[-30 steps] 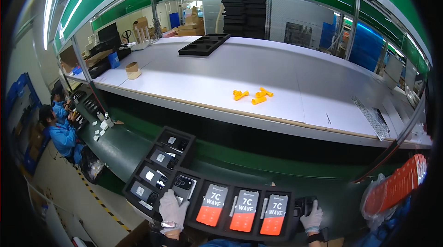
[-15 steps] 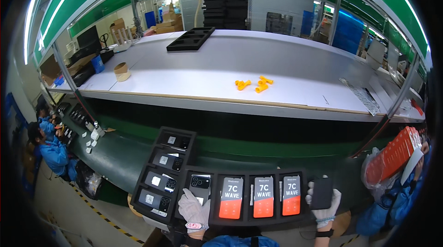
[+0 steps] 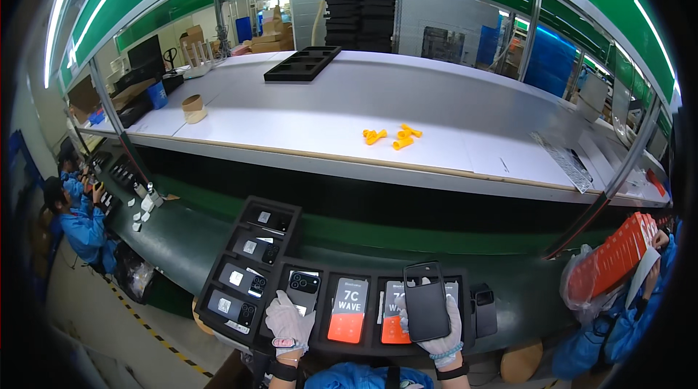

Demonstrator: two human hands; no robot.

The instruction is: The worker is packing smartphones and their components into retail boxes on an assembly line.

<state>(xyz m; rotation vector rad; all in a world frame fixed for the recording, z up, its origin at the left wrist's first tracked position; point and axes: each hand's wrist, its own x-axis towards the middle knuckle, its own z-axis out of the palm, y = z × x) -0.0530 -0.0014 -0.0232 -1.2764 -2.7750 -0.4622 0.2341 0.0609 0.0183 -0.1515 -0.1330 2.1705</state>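
Gripping black phone case (image 3: 427, 313) from underneath: right hand (image 3: 448, 334), case's long axis pointing away from wrist. Phone (image 3: 305, 297) lies left of right hand, in tray (image 3: 373, 309) compartment, long axis roughly parallel to case's. Left hand (image 3: 288, 322) nearer to phone, fingers resting on its left side; whether gripping it, hard to make out.

Legible print seen from here: leftmost grey-and-orange phone face (image 3: 347, 327), two lines of big white characters, plus a smaller line near the top. Middle grey-and-orange phone face (image 3: 390, 329): big white characters too, cut off on the right by the black phone-shaped slab (image 3: 427, 313). Rightmost grey phone face (image 3: 452, 288): mostly blocked, print unclear. White labels (image 3: 225, 306) on four dark phones (image 3: 247, 314), side tray: too small to read. Red-orange sheets (image 3: 616, 262), far right: pale marks, unreadable.
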